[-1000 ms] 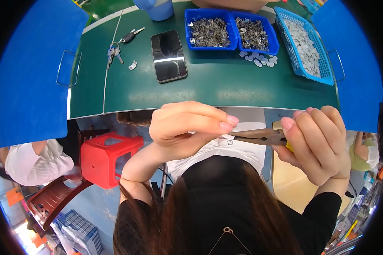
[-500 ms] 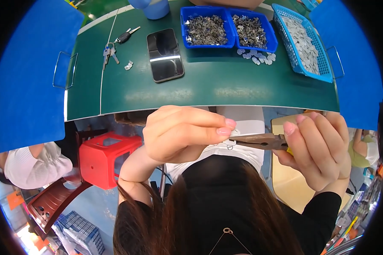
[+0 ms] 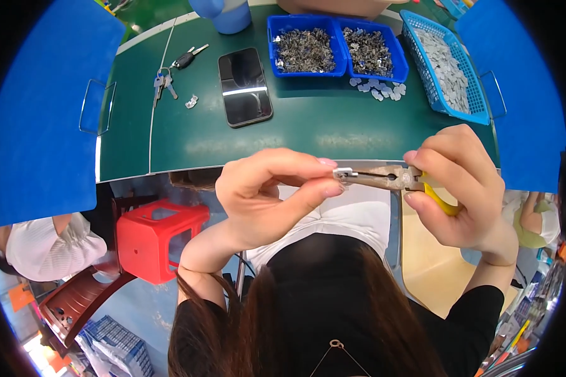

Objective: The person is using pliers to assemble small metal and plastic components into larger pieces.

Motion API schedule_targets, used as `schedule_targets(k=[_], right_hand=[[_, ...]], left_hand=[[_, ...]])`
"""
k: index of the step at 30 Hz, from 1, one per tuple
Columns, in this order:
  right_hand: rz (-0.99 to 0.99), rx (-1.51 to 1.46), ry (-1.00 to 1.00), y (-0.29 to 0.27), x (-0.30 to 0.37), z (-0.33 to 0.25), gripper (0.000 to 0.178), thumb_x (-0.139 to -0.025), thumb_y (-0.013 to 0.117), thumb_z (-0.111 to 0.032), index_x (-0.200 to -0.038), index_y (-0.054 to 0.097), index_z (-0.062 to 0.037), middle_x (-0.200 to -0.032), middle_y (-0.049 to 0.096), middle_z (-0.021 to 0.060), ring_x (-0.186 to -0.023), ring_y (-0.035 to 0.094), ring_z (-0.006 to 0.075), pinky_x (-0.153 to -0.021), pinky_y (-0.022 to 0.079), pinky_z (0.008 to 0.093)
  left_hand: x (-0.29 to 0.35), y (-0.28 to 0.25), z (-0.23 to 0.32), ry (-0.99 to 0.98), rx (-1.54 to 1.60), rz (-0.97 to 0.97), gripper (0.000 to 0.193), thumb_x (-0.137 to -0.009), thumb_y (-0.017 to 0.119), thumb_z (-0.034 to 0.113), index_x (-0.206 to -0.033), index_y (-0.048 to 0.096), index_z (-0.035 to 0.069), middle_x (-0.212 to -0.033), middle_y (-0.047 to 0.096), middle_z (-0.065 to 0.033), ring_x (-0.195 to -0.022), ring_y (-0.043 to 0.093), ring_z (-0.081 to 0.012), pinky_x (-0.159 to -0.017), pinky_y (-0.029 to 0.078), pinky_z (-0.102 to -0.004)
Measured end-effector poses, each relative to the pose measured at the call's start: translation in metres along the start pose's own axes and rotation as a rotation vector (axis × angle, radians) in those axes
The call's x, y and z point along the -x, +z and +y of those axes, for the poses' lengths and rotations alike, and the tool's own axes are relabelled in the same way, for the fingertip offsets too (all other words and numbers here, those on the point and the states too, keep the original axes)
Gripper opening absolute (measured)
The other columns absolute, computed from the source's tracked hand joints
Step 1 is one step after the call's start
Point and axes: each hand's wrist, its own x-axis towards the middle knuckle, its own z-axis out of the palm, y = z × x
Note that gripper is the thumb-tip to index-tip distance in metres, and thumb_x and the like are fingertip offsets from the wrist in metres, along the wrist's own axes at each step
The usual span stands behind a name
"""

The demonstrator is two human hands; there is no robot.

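Observation:
My left hand (image 3: 273, 195) pinches a small silvery metal piece (image 3: 343, 175) between thumb and forefinger, in front of the table's near edge. The jaws of a pair of pliers (image 3: 388, 178) reach that piece from the right, their tips against it. Around the yellow handles of the pliers my right hand (image 3: 462, 185) is closed. Part of the metal piece is hidden by fingertips and jaw tips.
On the green table (image 3: 333, 135) are two blue bins (image 3: 308, 74) of small metal parts, loose pale pieces (image 3: 377, 89), a light-blue basket (image 3: 446, 108) of flat pieces, a phone (image 3: 246, 88) and keys (image 3: 163, 83). A red stool (image 3: 146, 242) stands left; people sit on both sides.
Both hands have turned and the right one has risen. The pliers now show their joint and yellow handle; the metal piece has turned with them at the jaw tips.

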Motion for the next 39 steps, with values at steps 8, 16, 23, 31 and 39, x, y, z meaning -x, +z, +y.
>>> schedule_targets(k=[8,16,23,31,39], right_hand=[[-0.005,-0.118,0.116,0.0,0.002,0.0,0.03,-0.066,0.069,-0.003,-0.094,0.061,0.0031,-0.086,0.057,0.0137,-0.073,0.053,0.0238,-0.062,0.044,0.03],[-0.017,-0.15,0.129,0.003,0.001,0.0,0.027,-0.068,0.067,-0.003,-0.094,0.06,0.0034,-0.087,0.056,0.0137,-0.073,0.053,0.0233,-0.064,0.044,0.0303],[0.008,-0.18,0.155,0.007,0.001,0.004,0.027,-0.065,0.069,-0.001,-0.09,0.06,0.0028,-0.086,0.057,0.0132,-0.073,0.054,0.0229,-0.063,0.044,0.0303],[0.026,-0.232,0.136,0.021,0.009,0.018,0.027,-0.068,0.07,-0.005,-0.091,0.061,0.0012,-0.085,0.059,0.0115,-0.074,0.055,0.0255,-0.062,0.044,0.0305],[0.084,0.066,0.357,0.103,0.056,0.097,0.03,-0.076,0.068,-0.019,-0.099,0.059,-0.0012,-0.103,0.057,0.0124,-0.092,0.054,0.0262,-0.076,0.042,0.0331]], left_hand=[[0.002,-0.001,-0.001,-0.069,0.077,0.038,0.019,-0.078,0.064,-0.006,-0.094,0.054,-0.003,-0.081,0.061,-0.0118,-0.072,0.065,-0.0193,-0.064,0.058,-0.0324],[0.0,0.0,0.0,-0.074,0.078,0.044,0.019,-0.077,0.062,-0.01,-0.092,0.053,-0.003,-0.081,0.06,-0.0118,-0.074,0.065,-0.0196,-0.066,0.059,-0.0329],[0.004,-0.001,-0.009,-0.05,0.133,0.048,0.02,-0.074,0.067,-0.01,-0.092,0.061,-0.006,-0.087,0.066,-0.0144,-0.078,0.067,-0.0184,-0.069,0.055,-0.0251],[0.006,0.007,-0.012,-0.194,0.15,0.084,0.019,-0.077,0.063,-0.01,-0.096,0.061,-0.005,-0.083,0.064,-0.011,-0.077,0.065,-0.0141,-0.07,0.052,-0.0239],[-0.011,0.006,-0.085,-0.411,-0.199,-0.019,0.018,-0.081,0.063,0.002,-0.098,0.061,-0.001,-0.079,0.062,-0.0042,-0.069,0.057,-0.0077,-0.064,0.047,-0.0213]])
